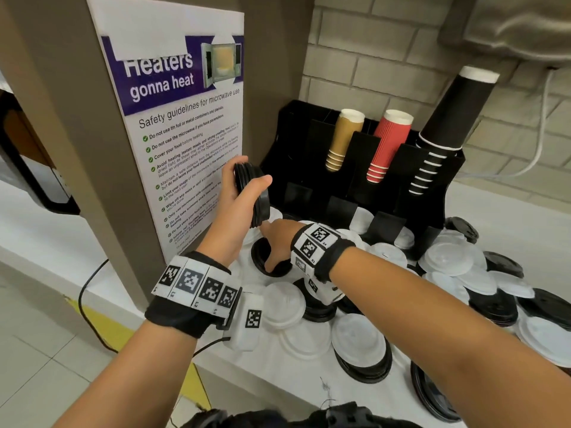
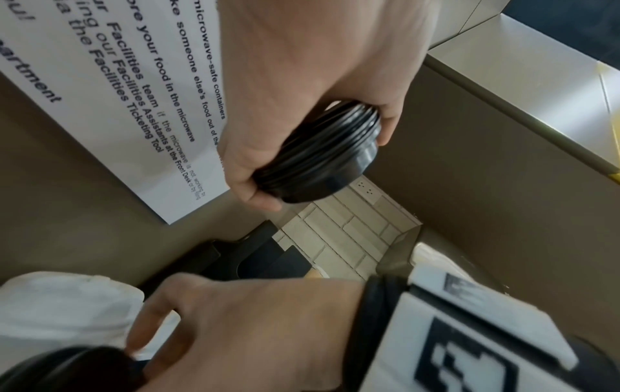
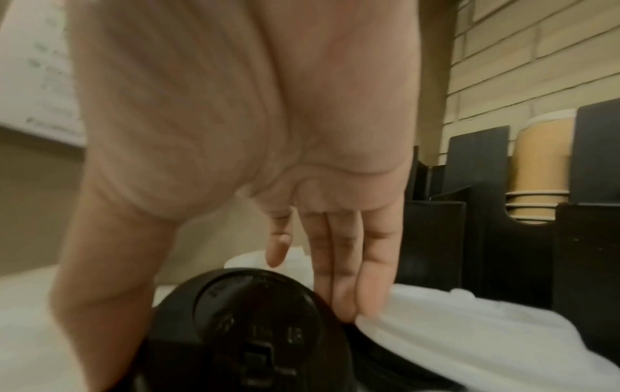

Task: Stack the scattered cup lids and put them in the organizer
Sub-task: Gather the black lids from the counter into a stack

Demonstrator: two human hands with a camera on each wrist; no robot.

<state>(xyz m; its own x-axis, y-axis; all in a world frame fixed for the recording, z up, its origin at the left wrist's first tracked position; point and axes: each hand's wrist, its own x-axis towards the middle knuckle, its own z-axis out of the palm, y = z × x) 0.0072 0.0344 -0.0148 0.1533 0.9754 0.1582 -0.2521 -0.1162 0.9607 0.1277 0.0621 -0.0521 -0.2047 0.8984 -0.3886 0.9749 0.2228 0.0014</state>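
left hand (image 1: 238, 196): grips a stack of black lids (image 1: 251, 193) on edge, raised just left of the organizer (image 1: 309, 156) | right hand (image 1: 278, 242): fingers nearly straight, thumb spread, straddling a black lid (image 3: 255, 315) on the counter (image 1: 278, 375) before the organizer | loose white lids (image 1: 358, 338) and black ones lie in front of the organizer

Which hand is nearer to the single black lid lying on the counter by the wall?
Right. The right hand reaches down onto the black lid, thumb and fingers at its opposite edges. The left hand is raised above it, gripping a stack of black lids.
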